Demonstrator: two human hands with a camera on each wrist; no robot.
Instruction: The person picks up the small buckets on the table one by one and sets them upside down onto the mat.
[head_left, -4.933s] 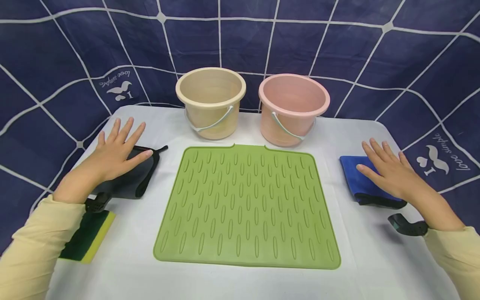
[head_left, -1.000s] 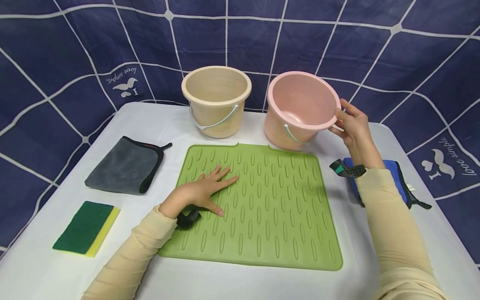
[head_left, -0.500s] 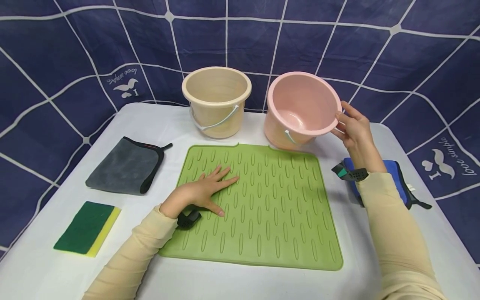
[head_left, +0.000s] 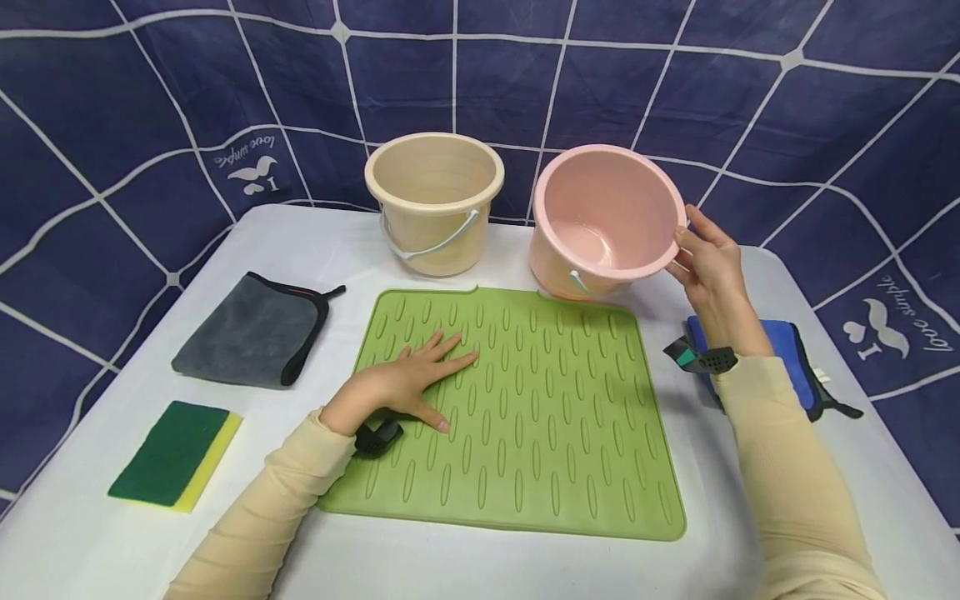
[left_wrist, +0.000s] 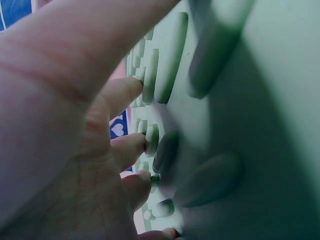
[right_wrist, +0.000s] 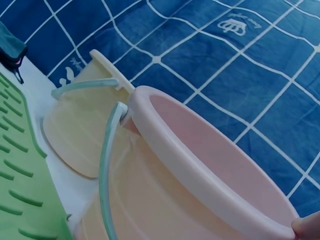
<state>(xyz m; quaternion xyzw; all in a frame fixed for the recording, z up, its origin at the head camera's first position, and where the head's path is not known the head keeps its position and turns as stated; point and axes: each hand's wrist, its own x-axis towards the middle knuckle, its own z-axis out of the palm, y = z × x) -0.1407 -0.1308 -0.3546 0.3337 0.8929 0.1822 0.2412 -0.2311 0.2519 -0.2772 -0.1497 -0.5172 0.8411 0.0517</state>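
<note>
My right hand [head_left: 712, 262] pinches the right side of the rim of a pink bucket [head_left: 607, 208], thumb and fingers on the lip. The bucket leans toward the front, its shiny inner bottom showing and its pale handle hanging down. In the right wrist view the pink bucket [right_wrist: 200, 165] fills the foreground, with a fingertip at its rim. My left hand [head_left: 405, 383] lies with spread fingers on the left part of a green ridged mat [head_left: 555, 417]. Up close in the left wrist view, its fingertips touch the ridges of the mat [left_wrist: 270, 100].
A cream bucket [head_left: 435, 200] stands upright left of the pink one. At the left lie a folded grey cloth [head_left: 251, 333] and a green-and-yellow sponge [head_left: 172, 454]. A folded blue cloth [head_left: 791, 354] is partly under the right forearm. Dark blue fabric [head_left: 480, 83] hangs behind the table.
From resting over the cloths at both sides, the left hand came onto the mat and the right hand took the pink bucket's rim. The bucket has since tipped forward slightly.
</note>
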